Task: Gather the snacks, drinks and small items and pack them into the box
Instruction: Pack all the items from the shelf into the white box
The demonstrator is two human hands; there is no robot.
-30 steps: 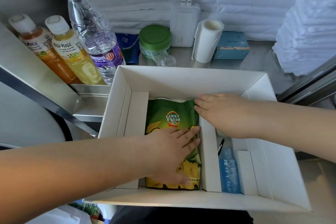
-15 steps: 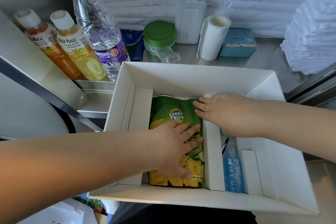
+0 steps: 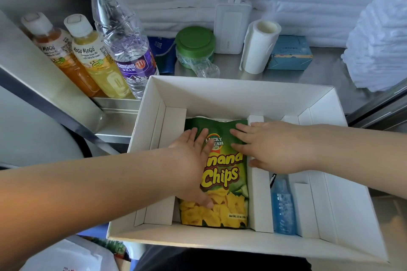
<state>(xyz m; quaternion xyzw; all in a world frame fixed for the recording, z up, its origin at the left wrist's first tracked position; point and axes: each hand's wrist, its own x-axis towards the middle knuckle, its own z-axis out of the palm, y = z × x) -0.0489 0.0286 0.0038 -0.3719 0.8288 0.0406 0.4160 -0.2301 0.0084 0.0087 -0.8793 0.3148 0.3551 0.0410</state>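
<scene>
the left hand lies flat on the left half of the banana chips bag, fingers straight, pressing down. the right hand is flat too, with its fingertips on the bag's upper right and its palm over the white divider. neither grasps anything. the bag lies face up in the middle compartment of the box. it looks light, air-puffed and slick, and the chips are brittle, so i'd use gentle flat pressure or pinch the sealed top edge. a small blue bottle lies in the narrow compartment to the right. toward the table's far left corner stand the orange mogu mogu bottle, the yellow mogu mogu bottle and the water bottle. these look heavier, rigid and smooth, best gripped round the body.
</scene>
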